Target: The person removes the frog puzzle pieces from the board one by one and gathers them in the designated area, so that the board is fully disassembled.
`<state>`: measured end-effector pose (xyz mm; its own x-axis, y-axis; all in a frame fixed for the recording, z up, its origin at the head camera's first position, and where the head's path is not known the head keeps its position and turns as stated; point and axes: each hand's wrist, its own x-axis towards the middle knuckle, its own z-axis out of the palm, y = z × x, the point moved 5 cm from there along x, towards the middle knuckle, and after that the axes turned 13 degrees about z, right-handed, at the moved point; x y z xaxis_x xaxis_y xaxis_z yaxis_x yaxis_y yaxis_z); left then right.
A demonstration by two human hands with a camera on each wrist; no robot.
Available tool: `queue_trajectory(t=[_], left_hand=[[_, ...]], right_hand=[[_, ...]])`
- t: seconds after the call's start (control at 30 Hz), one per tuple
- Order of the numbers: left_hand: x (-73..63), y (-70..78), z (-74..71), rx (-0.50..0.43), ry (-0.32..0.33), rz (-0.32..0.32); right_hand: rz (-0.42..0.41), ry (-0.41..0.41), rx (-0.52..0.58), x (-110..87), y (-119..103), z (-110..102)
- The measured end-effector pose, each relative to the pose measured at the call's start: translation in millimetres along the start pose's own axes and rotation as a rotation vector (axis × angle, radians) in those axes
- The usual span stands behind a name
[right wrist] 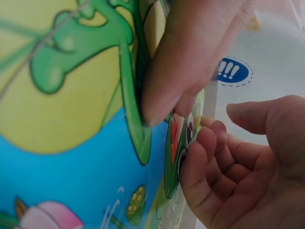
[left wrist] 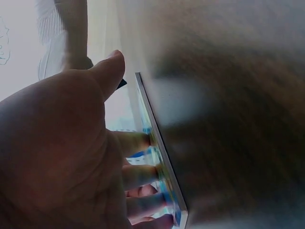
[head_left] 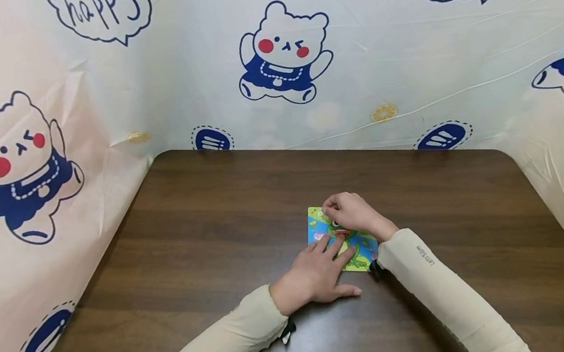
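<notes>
A thin, stiff picture board (head_left: pixel 315 228) with a green frog, blue water and a pink flower lies on the table, right of its middle. Across its lower left part my left hand (head_left: pixel 317 271) rests, fingers spread and fairly straight. The left wrist view shows these fingertips touching the face of the board (left wrist: pixel 164 157). At the upper end is my right hand (head_left: pixel 352 211), its fingers loosely bent against the frog's head. In the right wrist view the thumb (right wrist: pixel 250 117) stands apart from the bent fingers (right wrist: pixel 202 162), and nothing shows between them. Both hands cover parts of the picture.
The brown wood-grain table (head_left: pixel 204 226) has rounded far corners. A printed cloth (head_left: pixel 376 41) with bears and lettering hangs around its back and sides. Pale sleeves (head_left: pixel 449 290) cover both forearms, and small black pieces (head_left: pixel 287 331) show by the wrists.
</notes>
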<state>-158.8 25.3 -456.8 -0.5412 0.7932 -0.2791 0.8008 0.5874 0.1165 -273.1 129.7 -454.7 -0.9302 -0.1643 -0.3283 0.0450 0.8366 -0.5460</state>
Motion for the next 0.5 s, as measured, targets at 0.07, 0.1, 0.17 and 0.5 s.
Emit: queue_trajectory(t=[0.07,0.1,0.17,0.5], left_hand=[[0.5,-0.1,-0.5,-0.006,-0.007,-0.001],[0.6,0.0,-0.6,-0.009,-0.011,-0.003],[1.0,-0.2,-1.0,-0.018,-0.020,-0.005],[3.2,0.9,-2.2,-0.023,-0.043,-0.017]], right_hand=[[0.001,-0.002,0.015,-0.8,-0.2,-0.8],[0.001,-0.002,0.021,-1.0,-0.3,-1.1],[-0.003,-0.001,0.033,-1.4,-0.2,-1.6],[-0.024,0.027,0.044,-4.0,2.5,-4.6]])
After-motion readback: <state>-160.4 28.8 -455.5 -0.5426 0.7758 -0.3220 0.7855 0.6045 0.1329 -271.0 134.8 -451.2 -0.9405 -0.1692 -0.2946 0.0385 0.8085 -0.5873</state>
